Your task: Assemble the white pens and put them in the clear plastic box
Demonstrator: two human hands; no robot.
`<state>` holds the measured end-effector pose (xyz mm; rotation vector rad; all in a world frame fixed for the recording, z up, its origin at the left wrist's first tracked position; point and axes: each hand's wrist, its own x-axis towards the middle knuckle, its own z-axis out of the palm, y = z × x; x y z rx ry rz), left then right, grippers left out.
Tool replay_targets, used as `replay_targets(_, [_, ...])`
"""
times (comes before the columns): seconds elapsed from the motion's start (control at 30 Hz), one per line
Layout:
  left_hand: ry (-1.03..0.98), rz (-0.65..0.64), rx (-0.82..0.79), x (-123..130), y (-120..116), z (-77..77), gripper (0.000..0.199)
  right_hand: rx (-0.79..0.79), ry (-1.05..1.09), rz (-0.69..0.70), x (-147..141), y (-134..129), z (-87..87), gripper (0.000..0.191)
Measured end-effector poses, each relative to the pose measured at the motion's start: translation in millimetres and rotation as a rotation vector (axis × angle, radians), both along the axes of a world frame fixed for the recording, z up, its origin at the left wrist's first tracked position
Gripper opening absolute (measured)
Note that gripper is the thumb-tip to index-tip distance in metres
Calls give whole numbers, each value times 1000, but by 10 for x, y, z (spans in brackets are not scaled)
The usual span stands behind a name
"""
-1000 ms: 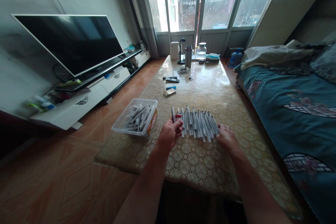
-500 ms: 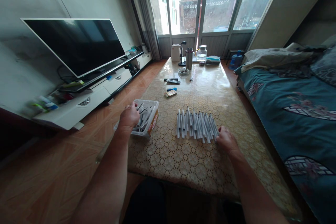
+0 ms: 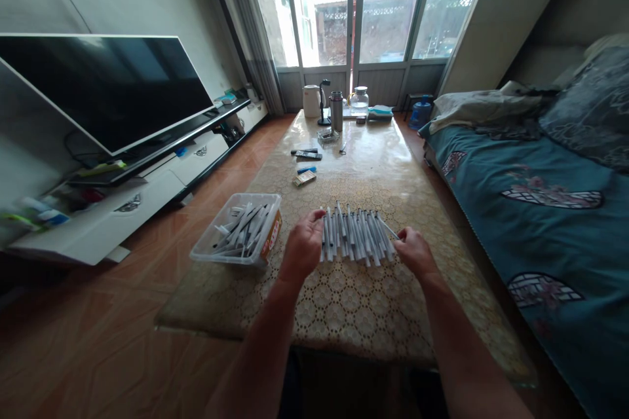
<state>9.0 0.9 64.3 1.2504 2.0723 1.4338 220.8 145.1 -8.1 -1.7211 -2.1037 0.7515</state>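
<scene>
Dark-ended whitish pens (image 3: 356, 236), clear box (image 3: 230, 260) with orange label (image 3: 272, 237), beige flower-patterned tablecloth (image 3: 339, 314), teal floral bedspread (image 3: 484, 209)

The table (image 3: 339, 317) wears a glossy, pale cover with a flower pattern. Slim pens (image 3: 356, 232) lie side by side on it, right of a clear plastic box (image 3: 228, 259). Farther back sit a small carton (image 3: 304, 178), a blue object (image 3: 307, 170), a glass ashtray (image 3: 328, 137), a steel flask (image 3: 337, 112) and a pale kettle (image 3: 311, 102).

Free tablecloth (image 3: 346, 308) this side of the pens (image 3: 351, 236), plastic box (image 3: 272, 236) a barrier leftward
</scene>
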Motion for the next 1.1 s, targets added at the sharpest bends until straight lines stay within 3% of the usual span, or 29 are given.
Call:
replay_targets(0.07, [-239, -85, 11, 288, 91, -181, 25, -92, 199, -25, -30, -32, 52, 9])
replay_targets(0.13, [-408, -130, 16, 484, 170, -372, 22, -280, 459, -21, -86, -97, 96, 14])
replay_targets(0.23, [-650, -92, 64, 616, 274, -588, 25, -649, 819, 27, -222, -259, 151, 24])
replay_targets(0.33, [-915, -73, 154, 642, 346, -675, 32, -842, 976, 159, -386, -454, 176, 19])
replay_targets(0.43, [-1051, -119, 234, 650, 358, -681, 32, -888, 1042, 242, -513, -602, 151, 23])
replay_targets(0.57, [-1093, -150, 195, 672, 332, -682, 34, -933, 1076, 342, -578, -694, 93, 32])
replay_targets(0.67, [-1131, -90, 264, 676, 353, -692, 30, -1054, 1126, 262, -607, -743, 88, 37])
replay_targets(0.77, [-1157, -61, 321, 656, 389, -683, 27, -1064, 1137, 170, -658, -796, 119, 40])
replay_targets(1.1, [-1085, -148, 278, 556, 369, -625, 27, -1032, 1078, 197, -692, -842, 188, 42])
